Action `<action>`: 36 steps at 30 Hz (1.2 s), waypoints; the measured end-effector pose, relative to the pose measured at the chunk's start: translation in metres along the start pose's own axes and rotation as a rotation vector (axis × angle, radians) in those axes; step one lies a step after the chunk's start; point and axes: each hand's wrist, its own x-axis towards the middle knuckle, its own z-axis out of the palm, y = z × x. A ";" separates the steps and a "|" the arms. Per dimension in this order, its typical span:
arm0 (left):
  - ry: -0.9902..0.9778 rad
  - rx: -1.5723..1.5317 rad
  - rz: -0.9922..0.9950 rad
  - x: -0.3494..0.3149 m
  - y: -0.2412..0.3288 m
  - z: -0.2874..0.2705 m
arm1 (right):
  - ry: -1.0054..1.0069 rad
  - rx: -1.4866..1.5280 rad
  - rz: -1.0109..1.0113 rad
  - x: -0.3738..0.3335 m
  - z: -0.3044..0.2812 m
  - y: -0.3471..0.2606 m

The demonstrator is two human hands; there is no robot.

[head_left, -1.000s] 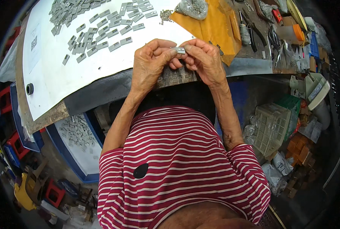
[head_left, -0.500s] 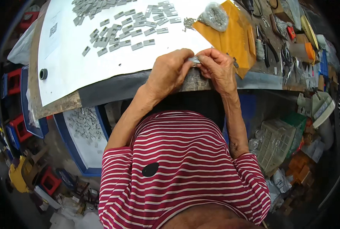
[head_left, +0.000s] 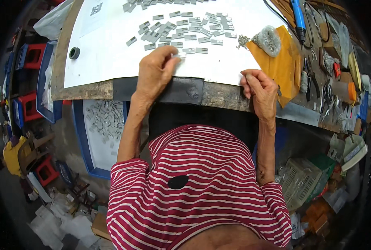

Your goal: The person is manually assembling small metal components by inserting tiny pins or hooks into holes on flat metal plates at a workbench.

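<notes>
Over the white sheet (head_left: 218,68), my left hand (head_left: 153,73) pinches a small grey rectangular piece (head_left: 181,54), blurred at the fingertips. Just beyond it lie several similar flat grey pieces (head_left: 190,37), each with a dark patch near one end. My right hand (head_left: 262,89) is at the table's front edge with its fingers curled and thumb against them; anything between them is too small to make out. The orange-yellow envelope (head_left: 291,68) is beside that hand. On it rests a clear bag of tiny metal parts (head_left: 270,41), with a loose heap of them (head_left: 243,41) alongside.
A black ring (head_left: 74,53) sits at the sheet's left. Pliers (head_left: 313,81), a blue electric screwdriver (head_left: 298,18) and clutter line the right side. Below the table at left, a blue tray (head_left: 86,156) holds many grey pieces. Red stools (head_left: 29,106) stand further left.
My hands have parted. The left has carried the grey piece left toward the others, while the right has shifted right toward the envelope. The whole view has also shifted.
</notes>
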 end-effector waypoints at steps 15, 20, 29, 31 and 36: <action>0.079 0.119 -0.075 0.004 -0.030 -0.006 | 0.353 -0.347 -0.201 -0.006 -0.064 -0.021; 0.091 0.151 -0.046 0.005 -0.029 0.000 | 0.404 -0.815 -0.336 -0.001 -0.097 -0.003; 0.109 0.099 -0.067 0.002 -0.024 0.003 | 0.305 -1.023 -0.385 0.003 -0.079 0.003; 0.111 0.113 -0.068 0.003 -0.023 0.003 | 0.322 -1.074 -0.427 0.007 -0.077 0.004; 0.110 0.091 0.031 0.000 -0.021 0.000 | 0.323 -1.047 -0.367 0.009 -0.071 -0.001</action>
